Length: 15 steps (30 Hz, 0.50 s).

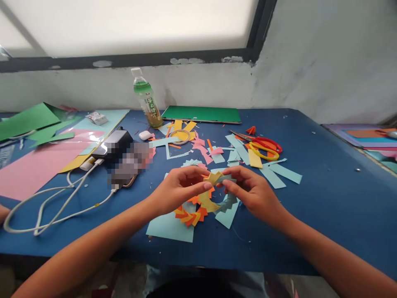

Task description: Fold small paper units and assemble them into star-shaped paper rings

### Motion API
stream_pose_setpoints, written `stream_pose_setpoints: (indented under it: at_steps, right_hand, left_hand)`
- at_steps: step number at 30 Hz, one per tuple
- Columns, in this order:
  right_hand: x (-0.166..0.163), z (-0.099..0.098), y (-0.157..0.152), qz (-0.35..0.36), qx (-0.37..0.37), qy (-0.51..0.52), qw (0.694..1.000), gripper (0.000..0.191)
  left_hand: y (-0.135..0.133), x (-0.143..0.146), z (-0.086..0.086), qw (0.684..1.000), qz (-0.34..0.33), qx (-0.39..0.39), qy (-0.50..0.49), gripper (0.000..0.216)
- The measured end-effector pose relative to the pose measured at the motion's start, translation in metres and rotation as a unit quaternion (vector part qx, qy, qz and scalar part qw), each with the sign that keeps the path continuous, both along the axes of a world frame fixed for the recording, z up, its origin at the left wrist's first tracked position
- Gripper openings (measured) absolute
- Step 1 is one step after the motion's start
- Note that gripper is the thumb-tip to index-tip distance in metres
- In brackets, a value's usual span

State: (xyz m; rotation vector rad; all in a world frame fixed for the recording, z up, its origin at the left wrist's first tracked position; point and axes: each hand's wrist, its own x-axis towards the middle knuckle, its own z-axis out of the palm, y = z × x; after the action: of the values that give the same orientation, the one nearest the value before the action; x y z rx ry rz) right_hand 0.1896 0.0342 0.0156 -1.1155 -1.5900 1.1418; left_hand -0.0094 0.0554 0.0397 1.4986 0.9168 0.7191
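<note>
Above the middle of the blue table (325,194), both my hands pinch a folded yellow paper strip (215,178). My left hand (180,188) grips its left end with thumb and fingers closed. My right hand (248,190) holds the right end together with a light blue strip. A woven chain of orange and yellow paper folds (190,215) hangs below the hands onto a light blue sheet (170,229). A grey-blue folded chain (228,203) lies under my right hand.
Scissors with red and yellow handles (263,147) lie behind my right hand among light blue and pink scraps. A green-capped bottle (147,99) stands at the back beside a green board (201,114). Pink and green sheets, a white cable (56,203) and blurred devices fill the left.
</note>
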Motion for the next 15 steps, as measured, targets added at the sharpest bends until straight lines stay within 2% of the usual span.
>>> stream_pose_setpoints:
  at_steps: [4, 15]
  right_hand:
    - [-0.0035, -0.0016, -0.0026, 0.015, 0.003, 0.012, 1.0, 0.017]
    - [-0.0038, -0.0082, 0.0012, -0.007, -0.064, 0.074, 0.995, 0.024]
  left_hand:
    - [-0.005, 0.0029, -0.0035, 1.0, -0.012, 0.001, 0.023, 0.021]
    - [-0.0022, -0.0006, -0.0102, 0.999, 0.015, -0.01, 0.035, 0.024]
